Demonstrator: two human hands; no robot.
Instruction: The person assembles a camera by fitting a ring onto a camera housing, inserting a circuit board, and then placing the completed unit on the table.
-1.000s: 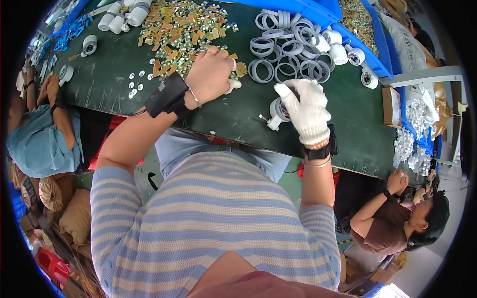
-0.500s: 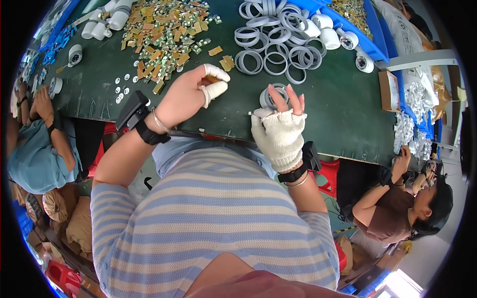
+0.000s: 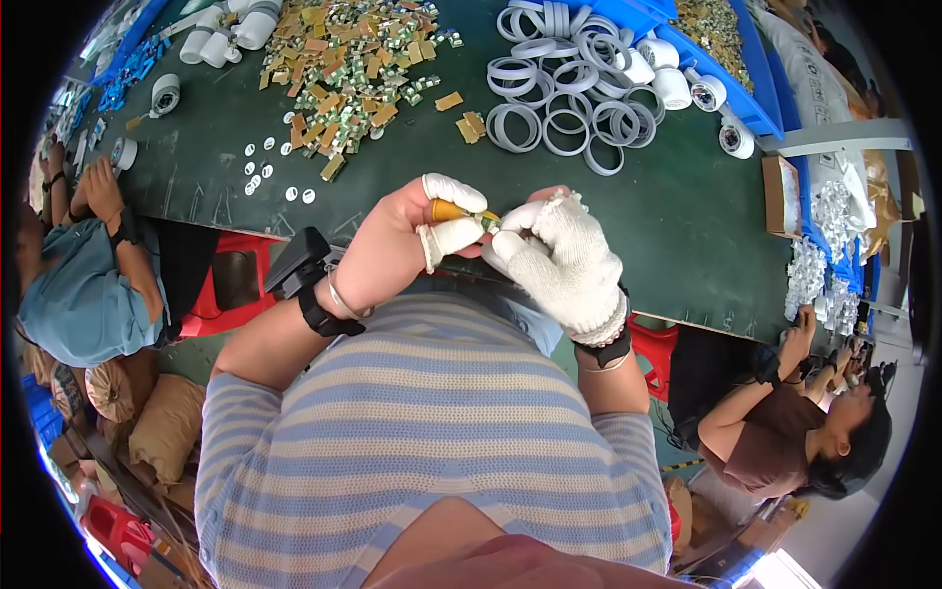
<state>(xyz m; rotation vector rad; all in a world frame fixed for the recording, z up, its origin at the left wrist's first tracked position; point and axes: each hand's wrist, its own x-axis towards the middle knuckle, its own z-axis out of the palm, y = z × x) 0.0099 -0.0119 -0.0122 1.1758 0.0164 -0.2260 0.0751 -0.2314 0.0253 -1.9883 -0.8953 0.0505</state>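
Note:
My left hand (image 3: 400, 228), with white covers on its thumb and a finger, pinches a small green-and-tan circuit board (image 3: 488, 222) above the table's near edge. My right hand (image 3: 564, 257), in a white glove with some bare fingertips, is curled right beside it. Its gloved thumb and fingers meet at the board's right end; whatever else lies in its palm is hidden. Beyond my hands lies a heap of similar circuit boards (image 3: 339, 74), with a few loose boards (image 3: 471, 128) at its right. Grey rings (image 3: 566, 132) are piled farther right.
Small white discs (image 3: 253, 169) lie left of my hands. White cylindrical housings (image 3: 734, 137) stand at the right, beside a blue bin (image 3: 756, 103); more housings (image 3: 257, 25) lie far left. Co-workers sit at both sides, one in a blue-green shirt (image 3: 88, 280), another in brown (image 3: 765, 437).
My hands have come together near the table's edge. The right hand has left the table and turned inward; the ring-shaped piece under its fingers no longer shows. The circuit board has come into sight.

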